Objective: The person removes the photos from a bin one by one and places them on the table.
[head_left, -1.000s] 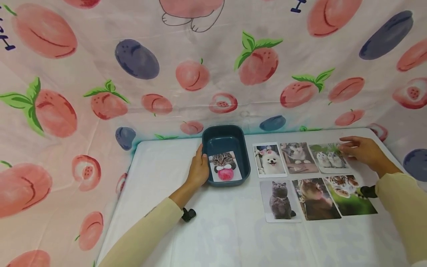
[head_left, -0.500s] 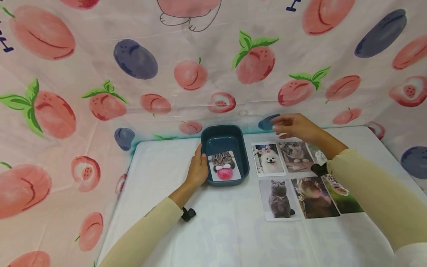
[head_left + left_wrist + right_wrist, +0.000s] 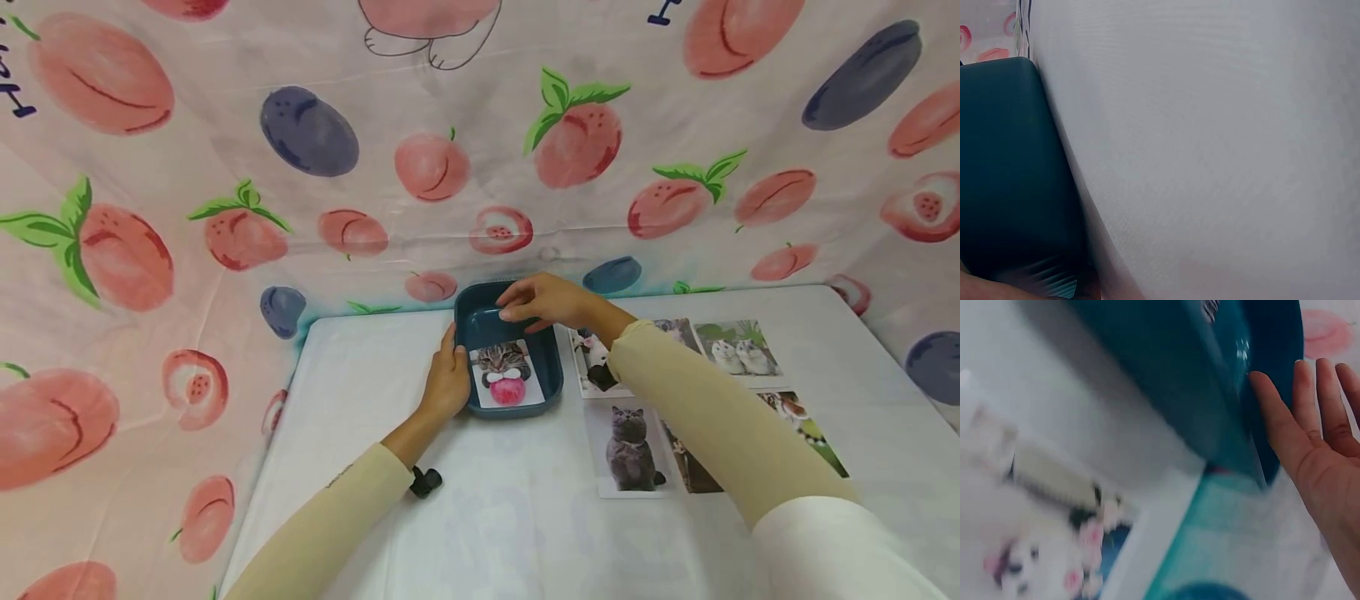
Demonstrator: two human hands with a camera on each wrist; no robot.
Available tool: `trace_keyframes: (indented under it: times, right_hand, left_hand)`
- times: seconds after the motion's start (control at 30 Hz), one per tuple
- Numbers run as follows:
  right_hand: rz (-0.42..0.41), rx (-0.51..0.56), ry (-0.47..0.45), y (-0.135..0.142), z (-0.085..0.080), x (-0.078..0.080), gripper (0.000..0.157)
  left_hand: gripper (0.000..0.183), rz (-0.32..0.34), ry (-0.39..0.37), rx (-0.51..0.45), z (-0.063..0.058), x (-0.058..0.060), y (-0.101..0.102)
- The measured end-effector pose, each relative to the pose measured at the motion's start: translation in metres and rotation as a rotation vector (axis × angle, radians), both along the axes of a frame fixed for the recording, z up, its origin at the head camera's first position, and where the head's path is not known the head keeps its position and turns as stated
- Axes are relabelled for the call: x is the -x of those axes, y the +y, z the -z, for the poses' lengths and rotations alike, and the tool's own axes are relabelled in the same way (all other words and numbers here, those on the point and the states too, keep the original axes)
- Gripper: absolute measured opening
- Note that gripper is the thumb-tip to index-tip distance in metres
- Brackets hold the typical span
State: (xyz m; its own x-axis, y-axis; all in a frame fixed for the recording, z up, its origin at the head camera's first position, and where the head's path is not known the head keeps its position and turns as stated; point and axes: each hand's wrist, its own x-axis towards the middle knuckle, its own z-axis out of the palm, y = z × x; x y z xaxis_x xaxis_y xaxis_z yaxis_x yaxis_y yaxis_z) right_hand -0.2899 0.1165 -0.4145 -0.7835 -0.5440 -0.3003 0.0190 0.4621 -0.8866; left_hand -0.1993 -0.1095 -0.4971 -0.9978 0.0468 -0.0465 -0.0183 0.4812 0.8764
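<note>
My left hand (image 3: 446, 379) grips the left side of a dark blue-green plastic box (image 3: 551, 371), with the thumb at the rim. Inside the box lies a photo card of a tabby cat with a pink ball (image 3: 506, 375). Above the box's far right part is my right hand (image 3: 551, 300), its fingers loosely extended. In the right wrist view that hand (image 3: 1316, 437) has spread fingers beside the box's rim and holds nothing. Only the box's outer wall (image 3: 1016, 162) and a sliver of hand show in the left wrist view.
Right of the box lie several photo cards in two rows, partly hidden by my right sleeve (image 3: 720, 417): a grey cat card (image 3: 628, 450), a card with two small white animals (image 3: 738, 350), a tiger card (image 3: 825, 437). Behind the white table (image 3: 480, 517) hangs a fruit-print cloth (image 3: 330, 42).
My right hand has moved left from the far right card, across the upper row, to above the box. The left hand keeps its grip on the box. The cards have not moved.
</note>
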Motion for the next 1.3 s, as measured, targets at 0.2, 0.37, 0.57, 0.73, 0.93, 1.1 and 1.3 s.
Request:
trace_keyframes:
  times: [0.2,0.37,0.57,0.73,0.93,1.1,1.3]
  right_hand:
    - [0.046,-0.096,0.010,-0.025,0.015,0.005,0.053]
    - [0.079,-0.208,0.070,-0.035,0.022,0.006,0.051]
    - [0.130,-0.338,0.054,-0.045,0.027,0.008,0.052]
    - [0.101,-0.428,-0.024,-0.054,0.028,0.006,0.049]
    - [0.015,-0.466,0.025,-0.054,0.019,-0.002,0.030]
    - [-0.126,-0.444,0.087,-0.046,0.010,-0.013,0.032]
    - [-0.200,-0.433,0.092,-0.037,0.009,-0.031,0.051]
  left_hand:
    - [0.055,-0.004,-0.010,0.006,-0.001,-0.001,0.001]
    - [0.055,-0.010,-0.029,0.013,-0.003,-0.001,0.001]
    - [0.055,-0.009,-0.044,0.021,-0.006,-0.002,0.001]
    - [0.055,-0.006,-0.023,0.025,-0.007,-0.002,0.001]
    - [0.054,0.003,0.018,0.016,-0.006,-0.001,0.000]
    - [0.054,0.001,0.013,0.020,-0.005,0.000,0.000]
    - [0.054,0.003,0.019,-0.003,-0.005,0.001,0.000]
